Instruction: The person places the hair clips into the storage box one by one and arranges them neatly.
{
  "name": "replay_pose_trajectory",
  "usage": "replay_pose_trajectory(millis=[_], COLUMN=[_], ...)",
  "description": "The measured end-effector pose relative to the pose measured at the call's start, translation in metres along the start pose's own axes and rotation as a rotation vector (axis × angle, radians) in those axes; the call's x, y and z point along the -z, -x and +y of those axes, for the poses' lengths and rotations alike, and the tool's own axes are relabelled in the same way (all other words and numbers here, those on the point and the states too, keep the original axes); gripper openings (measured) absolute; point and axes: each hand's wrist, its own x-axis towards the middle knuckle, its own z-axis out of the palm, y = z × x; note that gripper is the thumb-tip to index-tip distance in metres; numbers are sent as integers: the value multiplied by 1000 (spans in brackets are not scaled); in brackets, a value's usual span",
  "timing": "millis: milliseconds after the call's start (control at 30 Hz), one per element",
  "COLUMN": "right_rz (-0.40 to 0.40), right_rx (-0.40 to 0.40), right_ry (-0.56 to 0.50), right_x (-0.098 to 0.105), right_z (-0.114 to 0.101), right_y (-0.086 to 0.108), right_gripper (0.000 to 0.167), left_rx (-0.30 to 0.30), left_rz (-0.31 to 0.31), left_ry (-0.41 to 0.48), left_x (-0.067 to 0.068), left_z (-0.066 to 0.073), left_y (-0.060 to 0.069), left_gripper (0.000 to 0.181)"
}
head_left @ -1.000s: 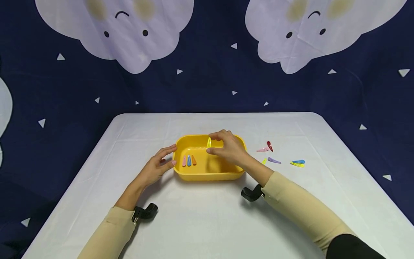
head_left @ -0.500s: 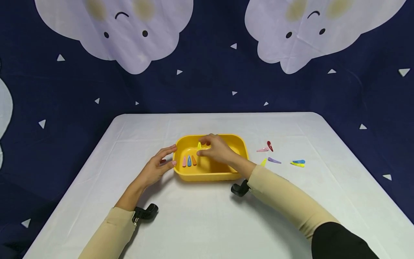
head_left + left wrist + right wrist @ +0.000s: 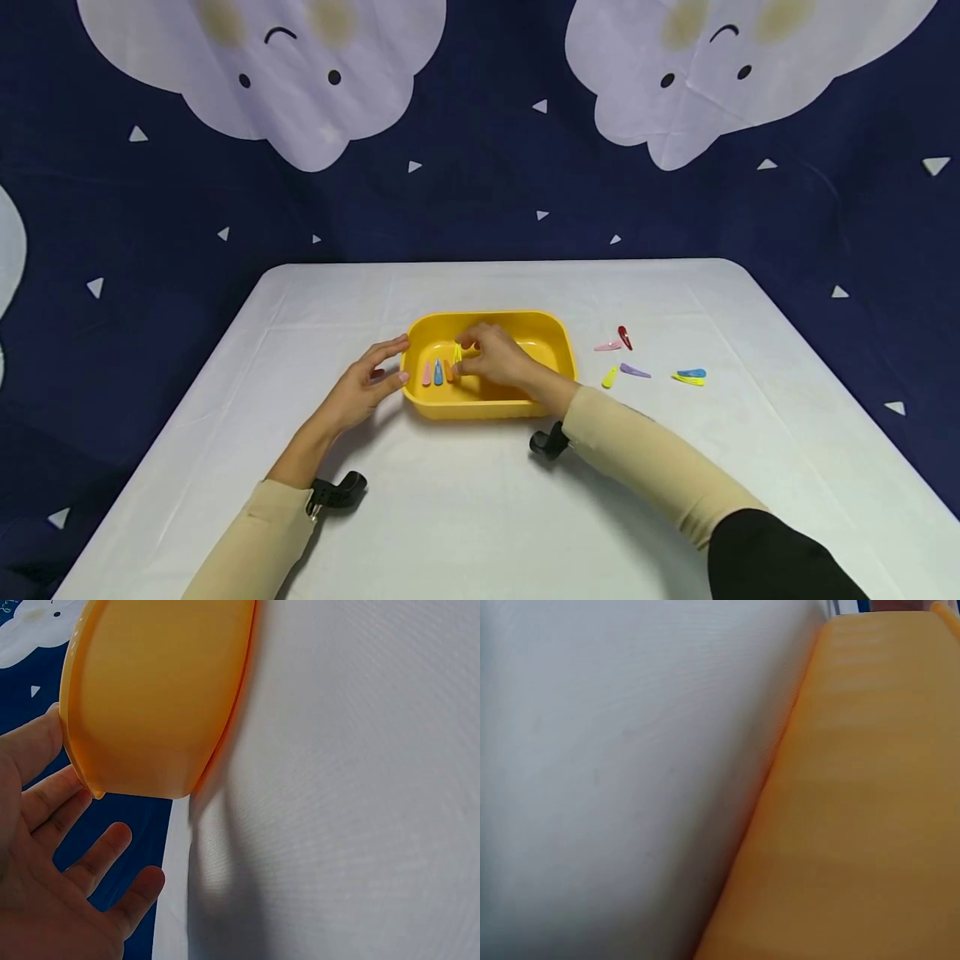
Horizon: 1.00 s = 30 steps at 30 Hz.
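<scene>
A yellow tray (image 3: 480,410) stands on the white table. Inside its left part a pink clip (image 3: 427,373), a blue clip (image 3: 438,372) and an orange clip (image 3: 449,372) lie side by side. My right hand (image 3: 497,358) reaches into the tray and pinches a yellow clip (image 3: 457,352) just right of the orange one. My left hand (image 3: 358,385) touches the tray's left rim with thumb and fingertips. In the left wrist view the left hand (image 3: 67,847) has its fingers spread by the tray's end (image 3: 150,697). The right wrist view shows the tray's side (image 3: 862,795), with the right hand out of sight.
Right of the tray on the table (image 3: 420,517) lie a red clip (image 3: 625,337), a pink clip (image 3: 608,346), a yellow clip (image 3: 610,377) and a purple clip (image 3: 635,371). Farther right are a blue clip (image 3: 692,372) and another yellow clip (image 3: 688,381). A dark cloth hangs behind.
My right hand has moved left and lower inside the tray with the yellow clip, which is now beside the orange one. The left hand has stayed at the rim.
</scene>
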Motion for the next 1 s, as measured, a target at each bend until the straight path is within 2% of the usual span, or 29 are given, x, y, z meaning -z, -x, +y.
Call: replay_pose_trajectory(millis=[367, 633, 1000], right_rz=[-32, -32, -47], right_rx=[-44, 17, 12], right_ry=[58, 214, 268], right_x=[-5, -8, -9], right_z=[1, 3, 5], right_y=[-1, -2, -2], right_gripper=[50, 48, 48], left_rx=[12, 11, 10], left_rz=[-3, -2, 4], left_ry=[5, 5, 7], left_x=[0, -1, -1], left_z=[0, 0, -1], left_y=[1, 1, 1], left_gripper=[51, 52, 51])
